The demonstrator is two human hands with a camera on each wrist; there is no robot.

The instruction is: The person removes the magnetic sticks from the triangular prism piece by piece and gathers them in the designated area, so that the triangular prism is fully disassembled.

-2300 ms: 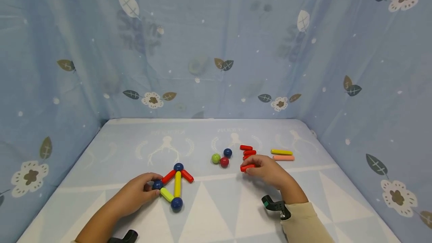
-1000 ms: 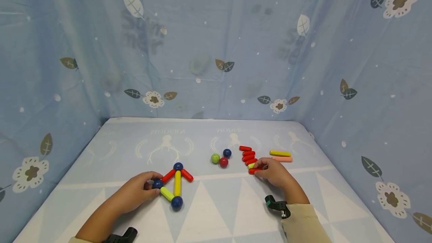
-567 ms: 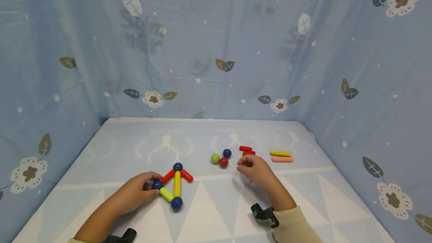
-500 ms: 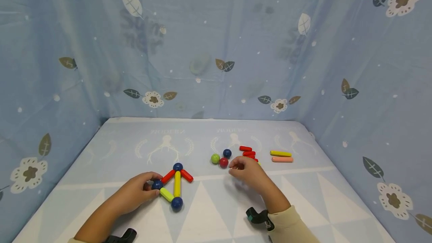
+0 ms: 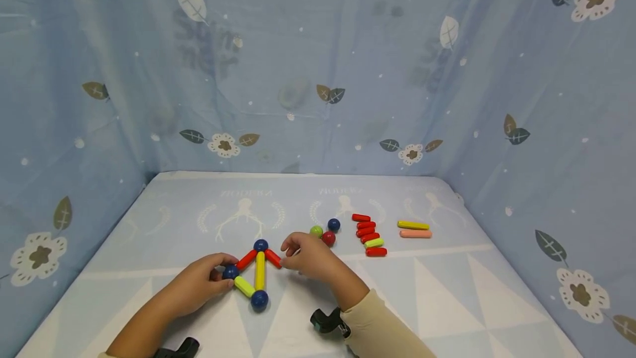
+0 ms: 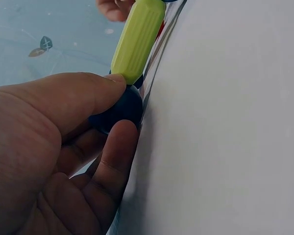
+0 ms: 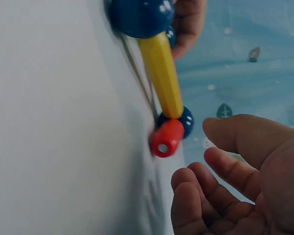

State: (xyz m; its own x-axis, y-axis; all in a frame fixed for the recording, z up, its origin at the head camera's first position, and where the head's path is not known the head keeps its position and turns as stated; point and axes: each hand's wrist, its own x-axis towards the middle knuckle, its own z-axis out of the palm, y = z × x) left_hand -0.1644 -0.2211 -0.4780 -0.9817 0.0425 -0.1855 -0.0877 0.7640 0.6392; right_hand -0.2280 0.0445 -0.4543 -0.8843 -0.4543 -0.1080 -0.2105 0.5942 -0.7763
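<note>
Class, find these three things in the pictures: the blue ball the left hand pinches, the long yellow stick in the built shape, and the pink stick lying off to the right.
blue ball (image 6: pixel 118 111): left wrist view, its dark rounded face between thumb and finger.
long yellow stick (image 5: pixel 260 270): head view, middle of its length.
pink stick (image 5: pixel 415 233): head view, middle of its length.

Left hand (image 5: pixel 199 280): forearm enters from 7 o'clock, thumb and fingers curled in a pinch. Right hand (image 5: pixel 305 256): sleeved forearm enters from 5 o'clock, fingers (image 7: pixel 210 171) loosely spread, holding nothing, pointing toward 10 o'clock.
</note>
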